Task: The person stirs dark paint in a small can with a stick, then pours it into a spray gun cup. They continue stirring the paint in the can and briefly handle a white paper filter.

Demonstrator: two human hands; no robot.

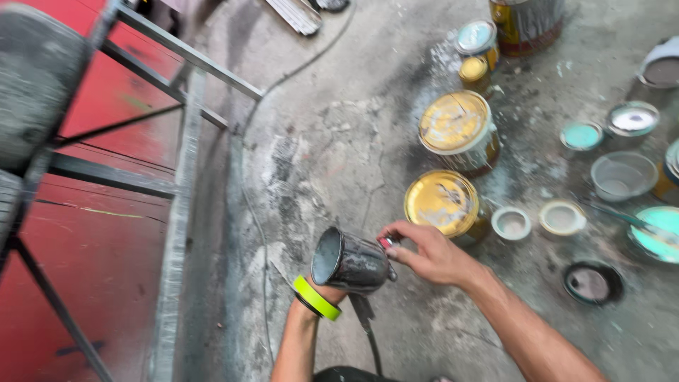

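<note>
A paint-stained grey metal cup of a spray gun [350, 262] lies tilted with its open mouth to the left, low in the middle of the head view. My left hand [327, 291], with a neon green band on its wrist, grips the gun from below and is mostly hidden behind the cup. My right hand [426, 251] pinches a small reddish knob [387, 242] at the right end of the cup. A dark hose [370, 338] hangs down from the gun.
Several paint cans stand on the stained concrete floor, two with yellow lids [444, 201] [456, 124]. Small lids, a clear tub [622, 175] and a turquoise lid [656, 232] lie to the right. A red panel with a grey metal frame [180, 184] fills the left.
</note>
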